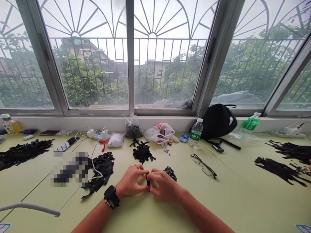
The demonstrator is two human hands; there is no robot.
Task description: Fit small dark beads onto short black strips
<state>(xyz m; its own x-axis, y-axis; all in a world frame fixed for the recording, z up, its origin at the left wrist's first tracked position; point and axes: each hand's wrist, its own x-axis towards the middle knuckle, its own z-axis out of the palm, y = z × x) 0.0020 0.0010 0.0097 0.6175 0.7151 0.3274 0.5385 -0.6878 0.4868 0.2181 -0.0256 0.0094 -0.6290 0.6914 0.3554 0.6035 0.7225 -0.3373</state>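
Black strip is pinched between the fingertips of the left hand and the right hand, which are close together over the near middle of the table; how firmly each one grips, I cannot tell. Around them, from large to small: windows span the whole far side, with arched bars and trees outside; below lies the pale green table; a black bag with trailing straps sits against the sill, right of the middle; a white plastic bag slumps at the far edge, beyond the hands; a loose pile of black strips lies to the left, a white cable running over it, and a smaller strip pile lies just beyond the hands; a bottle with a green label stands upright near the black bag; folded-out glasses rest to the right, well apart from the hands; a dark watch circles the left wrist; a small heap of dark bits lies just beyond the right hand, partly hidden by it; a ring shows on a left finger.
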